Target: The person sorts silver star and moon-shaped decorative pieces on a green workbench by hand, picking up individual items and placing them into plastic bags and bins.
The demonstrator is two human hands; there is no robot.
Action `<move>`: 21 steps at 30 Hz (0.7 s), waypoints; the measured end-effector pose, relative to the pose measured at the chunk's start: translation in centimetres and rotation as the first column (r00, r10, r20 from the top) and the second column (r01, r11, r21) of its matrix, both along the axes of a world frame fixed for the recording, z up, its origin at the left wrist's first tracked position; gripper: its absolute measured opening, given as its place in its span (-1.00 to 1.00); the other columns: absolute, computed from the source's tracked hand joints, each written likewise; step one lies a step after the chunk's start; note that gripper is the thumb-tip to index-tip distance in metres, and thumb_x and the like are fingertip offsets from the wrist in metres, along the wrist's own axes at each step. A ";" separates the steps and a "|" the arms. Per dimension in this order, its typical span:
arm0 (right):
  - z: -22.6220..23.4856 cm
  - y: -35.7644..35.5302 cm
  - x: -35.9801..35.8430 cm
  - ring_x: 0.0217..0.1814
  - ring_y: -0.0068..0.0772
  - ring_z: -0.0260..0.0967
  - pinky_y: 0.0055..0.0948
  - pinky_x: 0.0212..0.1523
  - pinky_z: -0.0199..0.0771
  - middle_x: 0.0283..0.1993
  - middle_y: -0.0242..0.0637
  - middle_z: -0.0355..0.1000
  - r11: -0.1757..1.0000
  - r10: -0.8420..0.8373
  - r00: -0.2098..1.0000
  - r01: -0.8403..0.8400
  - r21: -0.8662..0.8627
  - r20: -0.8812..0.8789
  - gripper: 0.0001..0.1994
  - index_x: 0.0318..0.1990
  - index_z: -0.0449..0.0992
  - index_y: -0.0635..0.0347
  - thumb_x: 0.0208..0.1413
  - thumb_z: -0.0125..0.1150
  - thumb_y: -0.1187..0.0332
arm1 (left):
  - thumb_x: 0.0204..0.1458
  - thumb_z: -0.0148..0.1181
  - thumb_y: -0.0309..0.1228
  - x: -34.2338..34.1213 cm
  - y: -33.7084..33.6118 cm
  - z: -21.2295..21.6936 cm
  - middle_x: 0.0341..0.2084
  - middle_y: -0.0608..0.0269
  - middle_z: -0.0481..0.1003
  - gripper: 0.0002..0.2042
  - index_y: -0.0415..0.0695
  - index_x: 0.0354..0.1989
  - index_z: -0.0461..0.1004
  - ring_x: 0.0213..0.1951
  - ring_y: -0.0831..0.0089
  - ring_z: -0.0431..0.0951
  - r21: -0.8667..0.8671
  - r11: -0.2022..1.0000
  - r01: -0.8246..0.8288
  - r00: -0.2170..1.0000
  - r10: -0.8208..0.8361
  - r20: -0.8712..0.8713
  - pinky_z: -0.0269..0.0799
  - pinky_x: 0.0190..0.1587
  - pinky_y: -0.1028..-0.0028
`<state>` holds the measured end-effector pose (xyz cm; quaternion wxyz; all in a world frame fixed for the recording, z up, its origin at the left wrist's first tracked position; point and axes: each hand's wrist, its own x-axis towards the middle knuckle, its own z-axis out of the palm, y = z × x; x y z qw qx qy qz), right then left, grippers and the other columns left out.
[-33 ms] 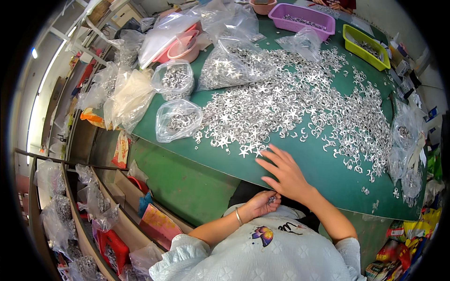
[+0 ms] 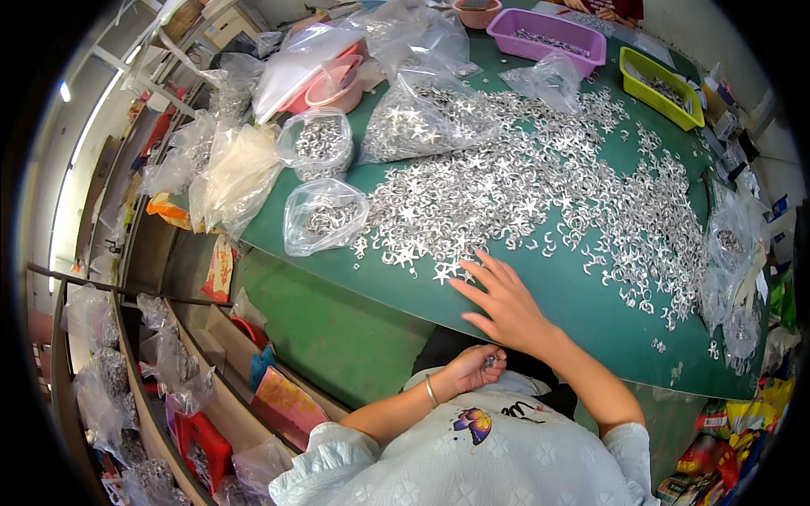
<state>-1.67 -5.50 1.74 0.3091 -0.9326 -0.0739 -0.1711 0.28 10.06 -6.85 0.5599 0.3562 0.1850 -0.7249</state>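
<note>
A broad heap of small silver metal pieces (image 2: 472,198), ring-like and curved, covers the green table (image 2: 380,291). Star-shaped pieces (image 2: 407,253) lie among them. At the heap's near edge my right hand (image 2: 510,310) reaches over the table, fingers spread, its fingertips close to a few loose pieces. Nothing shows in its grasp. Below the table edge, near my lap, my left hand (image 2: 477,368) curls palm up around small silver metal pieces (image 2: 489,361). How many it holds is hidden by the fingers.
Clear bags of metal pieces (image 2: 323,221) stand left of the heap, with a larger bag (image 2: 413,126) behind. A purple basin (image 2: 547,38) and a green basin (image 2: 661,87) sit at the back. Shelves with bagged parts (image 2: 110,371) line the left. A co-worker's hand (image 2: 607,13) shows far off.
My right hand has shifted slightly left and away from me, toward the heap's near edge. My left hand stays closed in the same place.
</note>
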 end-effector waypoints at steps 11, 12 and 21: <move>-5.0 -1.5 9.8 0.30 -0.08 0.11 0.01 0.27 0.05 0.12 -0.21 0.29 0.875 -0.130 0.988 0.155 -0.459 0.085 -0.58 0.03 0.40 0.10 0.01 0.22 0.20 | 0.24 -0.11 -0.31 2.3 2.0 -0.7 -0.71 0.43 0.16 -0.74 -0.19 -0.43 0.37 -0.67 0.63 0.07 -0.151 0.988 -0.038 0.997 0.048 0.067 -0.05 -0.64 0.61; -5.2 -1.9 9.0 0.28 -0.11 0.13 -0.02 0.25 0.08 0.09 -0.21 0.30 0.857 -0.183 0.979 0.202 -0.473 0.087 -0.60 0.00 0.40 0.14 0.01 0.22 0.22 | 0.24 -0.11 -0.31 2.3 2.9 -0.8 -0.72 0.42 0.16 -0.74 -0.19 -0.44 0.38 -0.67 0.63 0.07 -0.156 0.987 -0.046 0.998 0.053 0.042 -0.06 -0.64 0.60; -4.1 -6.9 5.0 0.11 -0.17 0.26 -0.18 0.04 0.22 -0.11 -0.22 0.34 0.803 -0.402 0.893 0.449 -0.392 0.200 -0.70 -0.14 0.41 0.19 -0.05 0.27 0.39 | 0.27 -0.10 -0.20 3.8 3.7 0.4 -0.73 0.39 0.15 -0.60 -0.21 -0.55 0.39 -0.68 0.60 0.07 -0.236 0.971 0.036 0.999 -0.029 0.035 -0.05 -0.64 0.59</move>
